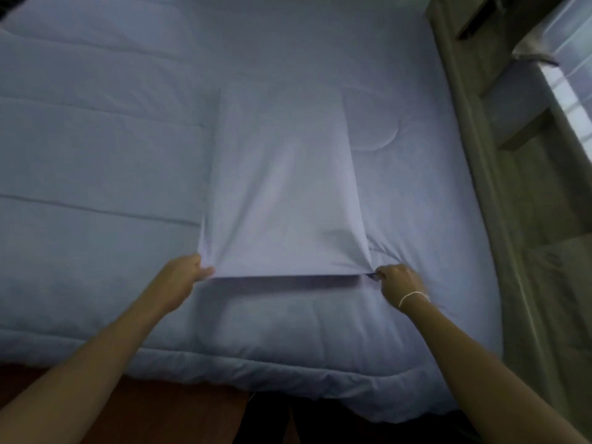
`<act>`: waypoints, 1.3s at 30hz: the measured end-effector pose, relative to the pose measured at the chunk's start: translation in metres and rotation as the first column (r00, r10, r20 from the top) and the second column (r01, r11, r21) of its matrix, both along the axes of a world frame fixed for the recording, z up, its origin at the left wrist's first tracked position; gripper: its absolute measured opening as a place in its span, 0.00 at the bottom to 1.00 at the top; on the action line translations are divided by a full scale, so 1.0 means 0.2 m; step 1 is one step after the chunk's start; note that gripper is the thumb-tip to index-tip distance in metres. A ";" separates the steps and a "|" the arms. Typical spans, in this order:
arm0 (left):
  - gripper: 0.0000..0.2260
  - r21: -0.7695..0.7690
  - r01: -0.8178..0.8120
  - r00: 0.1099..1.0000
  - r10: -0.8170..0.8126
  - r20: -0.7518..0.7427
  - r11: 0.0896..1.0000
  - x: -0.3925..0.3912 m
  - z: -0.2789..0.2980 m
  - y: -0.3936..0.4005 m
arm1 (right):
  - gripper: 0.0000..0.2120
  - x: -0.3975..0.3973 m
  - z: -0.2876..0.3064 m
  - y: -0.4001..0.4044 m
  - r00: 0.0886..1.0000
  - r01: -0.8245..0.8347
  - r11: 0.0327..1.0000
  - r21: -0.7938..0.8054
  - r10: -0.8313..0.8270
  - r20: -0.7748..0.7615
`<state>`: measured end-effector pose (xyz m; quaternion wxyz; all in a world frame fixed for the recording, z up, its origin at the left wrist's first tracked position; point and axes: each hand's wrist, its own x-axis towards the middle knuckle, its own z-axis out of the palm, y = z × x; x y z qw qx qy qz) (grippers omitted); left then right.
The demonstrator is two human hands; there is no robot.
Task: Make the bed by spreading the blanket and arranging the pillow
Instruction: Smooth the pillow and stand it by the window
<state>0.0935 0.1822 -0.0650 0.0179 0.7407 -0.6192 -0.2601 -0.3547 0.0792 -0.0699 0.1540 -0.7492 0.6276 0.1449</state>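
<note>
- A wooden headboard [499,200] with open shelves is seen along the right side of the bed, and a bright window [573,75] lies beyond it at the top right.
- A strip of reddish-brown floor [134,408] is visible below the near edge of the bed, at the bottom left.
- The bed is covered by a pale blue quilted blanket [96,149], which is spread flat and hangs over the near edge.
- Nothing is seen lying on the blanket between the person and the pillow.
- The pillow [282,187], in a matching pale blue case, is laid on top of the blanket, right of the middle and nearer the headboard side.
- Its long axis runs away from the person, with one short end nearest the hands and slightly raised off the blanket.
- The near left corner of the pillow is pinched in the closed left hand [185,274].
- The near right corner is gripped by the closed right hand [398,280], whose wrist is circled by a thin white band [411,296].
</note>
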 end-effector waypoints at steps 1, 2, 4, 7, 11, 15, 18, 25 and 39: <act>0.26 0.112 -0.035 0.999 0.039 -0.031 0.993 0.02 -0.09 0.07 | 0.12 0.03 -0.05 0.05 0.998 0.061 0.995 0.080 -0.063 0.023; 0.22 0.170 -0.018 0.999 0.023 -0.029 0.985 0.02 -0.13 0.10 | 0.11 0.06 -0.08 0.09 0.988 0.136 0.979 0.151 -0.145 0.049; 0.13 0.217 0.026 0.997 -0.010 -0.072 0.976 0.06 -0.19 0.11 | 0.10 0.11 -0.11 0.10 0.899 0.342 0.913 0.221 -0.387 0.205; 0.10 0.138 -0.273 0.941 0.295 -0.169 0.952 0.10 -0.18 0.05 | 0.23 0.17 -0.09 0.04 0.651 0.560 0.796 0.230 -0.595 0.472; 0.27 0.192 -0.579 0.750 0.610 -0.257 0.793 0.13 -0.22 -0.09 | 0.38 0.33 -0.09 -0.09 0.622 0.560 0.774 0.297 -0.629 0.467; 0.09 0.204 -0.522 0.800 0.559 -0.218 0.828 0.04 -0.26 -0.17 | 0.23 0.40 -0.17 -0.14 0.866 0.420 0.891 0.174 -0.450 0.218; 0.14 0.160 -0.424 0.875 0.449 -0.182 0.891 0.04 -0.26 -0.15 | 0.14 0.36 -0.16 -0.11 0.959 0.284 0.953 0.110 -0.283 -0.023; 0.06 0.402 -0.172 0.936 0.276 -0.217 0.899 0.14 -0.21 0.07 | 0.15 0.29 -0.12 0.20 0.994 0.066 0.960 0.271 -0.041 -0.097; 0.20 -0.275 -0.276 0.957 0.235 -0.173 0.921 -0.25 0.07 -0.39 | 0.26 0.80 0.15 -0.06 0.943 0.131 0.959 -0.251 -0.042 0.330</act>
